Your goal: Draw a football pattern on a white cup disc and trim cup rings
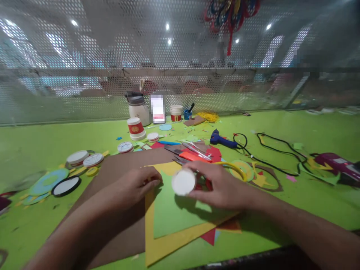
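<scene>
My right hand (215, 183) grips a small paper cup (184, 182) from its right side. The cup is tipped so that a round white end faces me; red shows behind it between my fingers. It is held above a light green sheet of paper (174, 221). My left hand (143, 180) is at the left edge of the sheets, fingers curled in towards the thumb; what they hold, if anything, is hidden. Beneath the green sheet lies a yellow sheet (152, 255), partly over a brown sheet (120, 225).
Scissors with yellow handles (236, 168) and an orange cutter (194, 155) lie beyond my right hand. A blue glue gun (225, 140) trails a black cord. Another red-and-white cup (136, 129) stands near a jug (139, 110). Paper discs (50, 182) and scraps are at left.
</scene>
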Demonstrator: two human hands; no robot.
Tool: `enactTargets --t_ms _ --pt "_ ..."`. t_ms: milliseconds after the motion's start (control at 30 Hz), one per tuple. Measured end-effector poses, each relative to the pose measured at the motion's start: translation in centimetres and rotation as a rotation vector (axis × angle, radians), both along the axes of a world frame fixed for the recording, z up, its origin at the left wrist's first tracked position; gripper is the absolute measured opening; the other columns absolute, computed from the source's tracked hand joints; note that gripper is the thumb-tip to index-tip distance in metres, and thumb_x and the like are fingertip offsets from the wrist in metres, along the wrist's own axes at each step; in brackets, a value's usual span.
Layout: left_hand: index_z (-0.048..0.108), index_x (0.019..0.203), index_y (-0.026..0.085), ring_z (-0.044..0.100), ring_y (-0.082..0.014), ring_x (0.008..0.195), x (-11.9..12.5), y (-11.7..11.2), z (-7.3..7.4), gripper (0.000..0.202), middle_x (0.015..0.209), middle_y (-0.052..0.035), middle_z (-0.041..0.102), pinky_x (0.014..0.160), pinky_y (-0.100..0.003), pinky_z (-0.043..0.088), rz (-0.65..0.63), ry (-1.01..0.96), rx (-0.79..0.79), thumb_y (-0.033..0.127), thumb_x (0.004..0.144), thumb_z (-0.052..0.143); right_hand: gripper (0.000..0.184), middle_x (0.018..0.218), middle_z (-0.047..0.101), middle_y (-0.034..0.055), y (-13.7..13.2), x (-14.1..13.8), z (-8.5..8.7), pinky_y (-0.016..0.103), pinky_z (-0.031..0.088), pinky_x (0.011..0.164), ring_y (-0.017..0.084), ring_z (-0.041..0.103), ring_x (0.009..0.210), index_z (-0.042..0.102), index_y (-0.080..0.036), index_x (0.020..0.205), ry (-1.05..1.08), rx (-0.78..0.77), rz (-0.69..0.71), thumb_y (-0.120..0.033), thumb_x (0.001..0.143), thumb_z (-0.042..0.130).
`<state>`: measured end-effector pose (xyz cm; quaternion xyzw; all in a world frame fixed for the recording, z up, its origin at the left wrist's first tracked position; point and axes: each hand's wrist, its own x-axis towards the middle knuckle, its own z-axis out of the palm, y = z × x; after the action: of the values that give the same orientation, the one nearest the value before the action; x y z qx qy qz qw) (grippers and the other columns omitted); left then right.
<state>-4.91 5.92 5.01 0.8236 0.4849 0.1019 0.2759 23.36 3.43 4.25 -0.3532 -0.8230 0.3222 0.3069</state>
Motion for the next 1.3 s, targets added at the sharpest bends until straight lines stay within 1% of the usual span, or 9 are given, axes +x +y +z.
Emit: enactTargets --t_ms 67,133,233,400,533,633,800,1033,1300 --pt "0.075 0.092 0.022 0.069 -0.0272 0.087 0.4 0.3 -0.4 0.028 0.096 -0.0076 0.077 0.079 -0.036 0.05 0.019 -0.052 -0.015 0.043 0.091 0.056 0.047 0.12 0.074 0.0119 1.2 1.7 0.8 0.042 0.055 0.093 0.026 0.068 0.104 0.068 -0.018 0.128 0.06 0.098 -0.187 -0.033 0.085 0.077" --pt "0.076 0.088 0.022 0.068 -0.0274 0.084 0.8 0.5 -0.7 0.027 0.093 -0.008 0.077 0.077 -0.036 0.05 0.047 -0.116 -0.031 0.045 0.087 0.062 0.048 0.118 0.075 0.0138 2.6 3.4 1.5 0.047 0.057 0.093 0.028 0.07 0.1 0.07 -0.016 0.123 0.183 0.118 -0.37 -0.04 0.082 0.079" --pt "0.078 0.086 0.022 0.069 -0.0292 0.084 1.1 1.0 -1.2 0.029 0.092 -0.0093 0.079 0.076 -0.037 0.051 0.122 -0.228 -0.067 0.049 0.081 0.069 0.053 0.114 0.076 0.0155 4.4 5.1 2.0 0.05 0.057 0.095 0.03 0.071 0.102 0.069 -0.013 0.122 0.339 0.095 -0.45 -0.045 0.081 0.08" --pt "0.08 0.088 0.022 0.072 -0.0332 0.095 2.1 1.7 -1.1 0.038 0.097 -0.0109 0.081 0.085 -0.041 0.055 0.237 -0.487 -0.21 0.055 0.07 0.084 0.052 0.125 0.075 0.0156 4.9 4.3 1.1 0.045 0.059 0.098 0.027 0.071 0.114 0.066 -0.015 0.129 0.352 0.08 -0.382 -0.049 0.089 0.07" --pt "0.079 0.104 0.021 0.073 -0.0313 0.106 4.0 1.6 -0.5 0.043 0.109 -0.0123 0.081 0.091 -0.042 0.057 0.3 -0.746 -0.391 0.059 0.086 0.071 0.053 0.131 0.072 0.0155 3.6 2.0 -0.2 0.047 0.057 0.099 0.027 0.07 0.113 0.067 -0.017 0.132 0.271 0.083 -0.264 -0.041 0.085 0.078" --pt "0.077 0.107 0.019 0.074 -0.0273 0.101 5.5 1.2 -0.2 0.037 0.103 -0.0119 0.081 0.089 -0.039 0.059 0.322 -0.904 -0.517 0.052 0.096 0.063 0.054 0.137 0.069 0.0128 2.9 1.0 -0.8 0.047 0.053 0.107 0.028 0.064 0.124 0.067 -0.021 0.135 0.237 0.105 -0.168 -0.037 0.085 0.079" --pt "0.078 0.1 0.017 0.074 -0.0207 0.089 7.0 0.5 0.0 0.035 0.105 -0.0118 0.081 0.078 -0.029 0.061 0.297 -1.093 -0.661 0.039 0.105 0.051 0.057 0.146 0.063 0.0134 2.7 0.5 -1.4 0.045 0.057 0.1 0.03 0.06 0.131 0.062 -0.023 0.142 0.203 0.055 -0.064 -0.037 0.088 0.077" --pt "0.079 0.108 0.014 0.076 -0.0229 0.087 7.1 -0.2 -0.7 0.027 0.107 -0.0138 0.081 0.081 -0.033 0.065 0.262 -1.228 -0.771 0.03 0.101 0.059 0.06 0.145 0.064 0.0123 2.6 0.1 -1.8 0.048 0.054 0.105 0.027 0.065 0.125 0.056 -0.026 0.147 0.207 -0.044 -0.008 -0.04 0.092 0.075" --pt "0.079 0.102 0.009 0.077 -0.0222 0.079 6.8 -0.5 -1.4 0.022 0.099 -0.0155 0.081 0.069 -0.032 0.069 0.342 -1.215 -0.777 0.019 0.101 0.059 0.059 0.143 0.066 0.0142 2.2 -0.3 -1.7 0.05 0.052 0.108 0.029 0.063 0.129 0.053 -0.021 0.149 0.087 -0.024 0.031 -0.033 0.094 0.071"
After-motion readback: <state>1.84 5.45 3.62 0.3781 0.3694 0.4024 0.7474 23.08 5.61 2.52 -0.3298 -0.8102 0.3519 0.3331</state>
